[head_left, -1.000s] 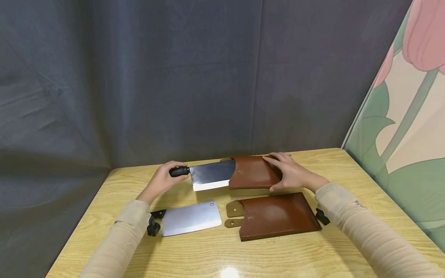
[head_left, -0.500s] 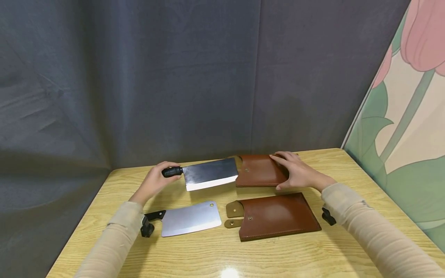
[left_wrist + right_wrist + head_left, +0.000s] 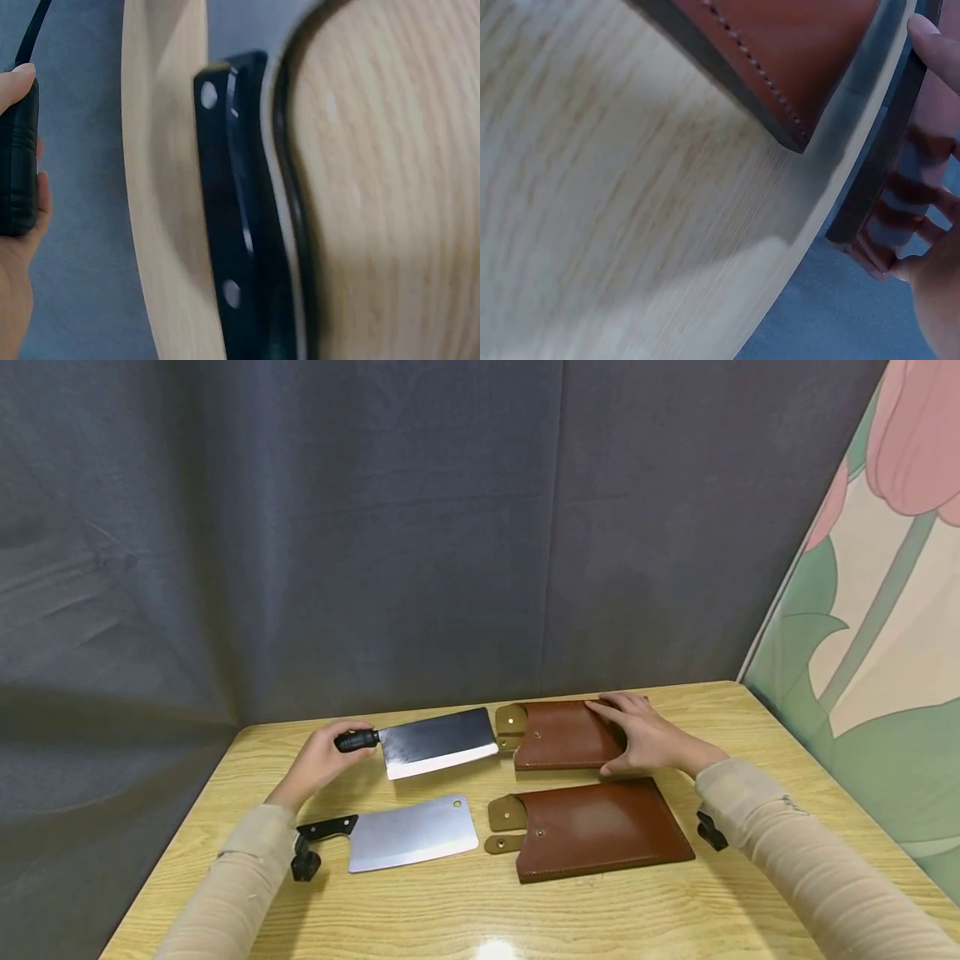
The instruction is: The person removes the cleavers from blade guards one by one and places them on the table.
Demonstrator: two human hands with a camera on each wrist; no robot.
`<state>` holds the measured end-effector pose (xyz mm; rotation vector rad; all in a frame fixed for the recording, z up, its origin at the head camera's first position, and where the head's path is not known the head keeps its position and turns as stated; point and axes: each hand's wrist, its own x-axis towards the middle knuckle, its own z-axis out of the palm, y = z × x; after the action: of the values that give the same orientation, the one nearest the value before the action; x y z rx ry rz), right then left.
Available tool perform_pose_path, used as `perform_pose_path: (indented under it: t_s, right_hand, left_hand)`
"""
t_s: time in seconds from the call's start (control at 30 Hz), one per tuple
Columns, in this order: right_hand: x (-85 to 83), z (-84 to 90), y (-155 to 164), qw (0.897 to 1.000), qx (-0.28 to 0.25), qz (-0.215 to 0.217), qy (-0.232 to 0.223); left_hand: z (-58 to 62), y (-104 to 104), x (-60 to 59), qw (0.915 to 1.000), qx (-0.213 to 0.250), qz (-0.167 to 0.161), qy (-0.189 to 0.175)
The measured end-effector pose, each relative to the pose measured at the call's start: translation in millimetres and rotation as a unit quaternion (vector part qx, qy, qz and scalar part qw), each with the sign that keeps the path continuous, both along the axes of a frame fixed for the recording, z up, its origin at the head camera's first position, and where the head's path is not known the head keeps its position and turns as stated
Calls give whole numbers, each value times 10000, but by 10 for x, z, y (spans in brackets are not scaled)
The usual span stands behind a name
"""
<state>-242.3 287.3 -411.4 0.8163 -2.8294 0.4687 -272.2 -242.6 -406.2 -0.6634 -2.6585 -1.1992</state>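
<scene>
In the head view my left hand (image 3: 318, 762) grips the round black handle of a cleaver (image 3: 435, 745) with a dark blade and a bright edge. The whole blade shows, its tip just left of a brown leather sheath (image 3: 566, 735). Fingers and thumb of my right hand (image 3: 648, 739) span that sheath's right end and hold it by its two long edges. The sheath's mouth and tan straps face the blade. The left wrist view has the held handle (image 3: 19, 161) at its left edge; the right wrist view has the held sheath's dark side (image 3: 877, 176).
Nearer on the wooden table (image 3: 420, 914) lie a second, silver cleaver (image 3: 414, 837) with a riveted black handle and a second brown sheath (image 3: 600, 828), its straps pointing left. A grey curtain (image 3: 405, 527) hangs behind; a flower-painted panel (image 3: 885, 635) stands right.
The cleaver has come out of the far sheath as my left hand moved left with it. My right hand has shifted slightly right with the sheath. Its straps now show.
</scene>
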Motion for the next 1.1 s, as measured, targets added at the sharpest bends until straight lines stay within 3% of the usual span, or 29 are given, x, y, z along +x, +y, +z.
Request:
perform_pose_path:
  t_s: [0.23, 0.53, 0.9, 1.1]
  right_hand:
    - [-31, -51, 7, 10000, 67, -10, -48]
    - [-76, -146, 43, 9997, 209, -11, -83]
    - [-64, -167, 58, 9971, 217, -209, -698]
    - [-66, -204, 67, 9965, 264, -206, -764]
  left_hand:
    - [-106, -61, -11, 10000, -29, 57, 32]
    - [-140, -62, 44, 9995, -82, 235, -195]
    - [-189, -36, 15, 9993, -96, 151, -316]
    - [-234, -40, -16, 9984, -150, 159, -514]
